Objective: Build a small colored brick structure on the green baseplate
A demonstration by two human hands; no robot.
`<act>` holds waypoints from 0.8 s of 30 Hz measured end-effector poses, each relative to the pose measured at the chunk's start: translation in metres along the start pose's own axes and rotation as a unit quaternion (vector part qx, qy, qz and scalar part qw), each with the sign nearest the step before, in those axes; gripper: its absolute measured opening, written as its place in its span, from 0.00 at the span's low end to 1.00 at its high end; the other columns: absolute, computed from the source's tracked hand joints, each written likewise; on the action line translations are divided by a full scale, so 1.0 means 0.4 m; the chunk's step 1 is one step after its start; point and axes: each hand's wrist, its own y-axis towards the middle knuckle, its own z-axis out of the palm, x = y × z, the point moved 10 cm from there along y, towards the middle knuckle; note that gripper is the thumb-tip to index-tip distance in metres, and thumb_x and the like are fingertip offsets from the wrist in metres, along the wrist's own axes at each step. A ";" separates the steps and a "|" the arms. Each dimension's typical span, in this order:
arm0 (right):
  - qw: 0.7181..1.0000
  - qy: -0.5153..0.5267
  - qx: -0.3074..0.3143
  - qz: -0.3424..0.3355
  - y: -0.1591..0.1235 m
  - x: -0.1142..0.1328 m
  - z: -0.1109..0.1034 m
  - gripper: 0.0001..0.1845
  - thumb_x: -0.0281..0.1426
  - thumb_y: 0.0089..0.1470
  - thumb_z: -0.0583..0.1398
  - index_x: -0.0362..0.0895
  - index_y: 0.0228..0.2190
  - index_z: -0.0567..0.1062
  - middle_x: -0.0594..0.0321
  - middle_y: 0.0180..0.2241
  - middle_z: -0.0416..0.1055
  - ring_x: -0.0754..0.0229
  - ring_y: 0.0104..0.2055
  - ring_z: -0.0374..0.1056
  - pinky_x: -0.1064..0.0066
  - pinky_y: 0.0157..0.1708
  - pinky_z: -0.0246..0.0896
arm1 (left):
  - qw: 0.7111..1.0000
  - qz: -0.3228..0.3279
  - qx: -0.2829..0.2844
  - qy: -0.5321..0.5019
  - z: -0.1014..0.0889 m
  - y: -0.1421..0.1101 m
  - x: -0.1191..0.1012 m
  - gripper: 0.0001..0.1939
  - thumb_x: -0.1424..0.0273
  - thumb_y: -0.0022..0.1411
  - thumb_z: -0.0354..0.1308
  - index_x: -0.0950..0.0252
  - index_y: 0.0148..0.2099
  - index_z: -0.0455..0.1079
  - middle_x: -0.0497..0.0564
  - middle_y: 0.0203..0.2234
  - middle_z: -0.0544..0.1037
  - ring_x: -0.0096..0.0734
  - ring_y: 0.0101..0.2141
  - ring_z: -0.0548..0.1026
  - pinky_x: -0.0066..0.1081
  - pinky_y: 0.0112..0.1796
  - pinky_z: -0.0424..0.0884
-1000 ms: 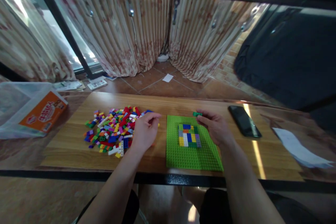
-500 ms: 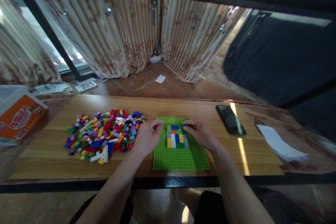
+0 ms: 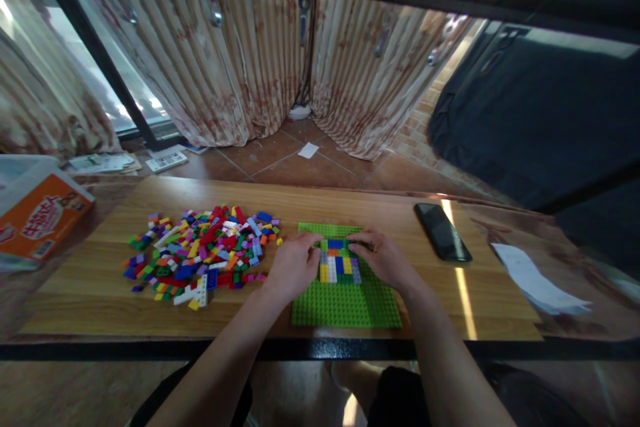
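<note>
On a light green studded baseplate (image 3: 345,310) sits a flat rectangular patch of coloured bricks (image 3: 340,263) in yellow, white, blue, grey, orange and green. My right hand (image 3: 383,257) pinches a small dark green brick (image 3: 350,245) at the patch's far right corner; the fingertips partly hide it, and whether it is pressed fully down I cannot tell. From the other side, my left hand (image 3: 295,267) reaches over the baseplate's left edge. Its index finger and thumb are apart and touch or nearly touch the patch's left edge. No brick shows between them.
A loose pile of mixed bricks (image 3: 200,253) spreads over the left half of the wooden board (image 3: 125,313). A black phone (image 3: 443,232) and white paper sheets (image 3: 537,280) lie to the right. A clear plastic box with an orange label (image 3: 45,213) stands far left.
My right hand has brought the green brick from beyond the baseplate down to the patch's far right corner. My left hand has moved right, from beside the pile to the patch's left edge.
</note>
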 end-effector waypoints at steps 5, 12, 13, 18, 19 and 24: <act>1.000 -0.002 0.007 -0.004 0.003 -0.001 0.005 0.12 0.32 0.56 0.60 0.48 0.39 0.82 0.57 0.39 0.76 0.55 0.42 0.71 0.60 0.46 0.65 | 1.000 0.019 0.009 0.005 0.016 -0.004 -0.012 0.15 0.77 0.62 0.52 0.65 0.49 0.74 0.55 0.42 0.79 0.37 0.43 0.77 0.38 0.47 0.73; 0.999 -0.032 0.008 -0.008 0.006 0.005 0.006 0.12 0.31 0.56 0.60 0.48 0.39 0.82 0.57 0.38 0.77 0.55 0.41 0.71 0.59 0.46 0.64 | 0.999 0.026 0.017 0.011 0.024 -0.007 -0.018 0.15 0.77 0.62 0.51 0.65 0.48 0.74 0.55 0.42 0.78 0.38 0.43 0.77 0.38 0.48 0.72; 0.999 -0.040 0.010 -0.007 0.006 0.004 0.008 0.12 0.31 0.56 0.60 0.48 0.39 0.82 0.56 0.38 0.77 0.54 0.41 0.71 0.59 0.46 0.64 | 0.999 0.027 0.018 0.013 0.025 -0.007 -0.018 0.15 0.76 0.62 0.51 0.65 0.49 0.75 0.56 0.42 0.78 0.38 0.43 0.77 0.38 0.48 0.72; 0.998 -0.064 0.011 0.005 0.006 -0.002 0.012 0.13 0.33 0.57 0.59 0.46 0.41 0.82 0.55 0.37 0.76 0.52 0.43 0.71 0.59 0.48 0.63 | 0.999 0.036 0.019 0.024 0.029 -0.009 -0.024 0.15 0.76 0.63 0.51 0.66 0.49 0.74 0.57 0.43 0.77 0.38 0.44 0.76 0.39 0.49 0.72; 0.998 -0.067 0.006 0.010 0.004 -0.003 0.012 0.13 0.33 0.57 0.59 0.46 0.41 0.82 0.55 0.37 0.76 0.52 0.43 0.70 0.58 0.48 0.63 | 0.999 0.038 0.018 0.026 0.028 -0.009 -0.025 0.15 0.76 0.63 0.51 0.66 0.48 0.75 0.56 0.43 0.78 0.38 0.44 0.76 0.39 0.49 0.72; 0.997 -0.074 -0.024 0.006 -0.007 0.008 0.013 0.13 0.33 0.58 0.58 0.47 0.40 0.82 0.55 0.37 0.76 0.52 0.43 0.70 0.58 0.48 0.62 | 0.999 0.031 0.003 0.037 0.022 -0.008 -0.025 0.14 0.77 0.62 0.51 0.67 0.47 0.74 0.56 0.41 0.78 0.37 0.41 0.77 0.38 0.46 0.73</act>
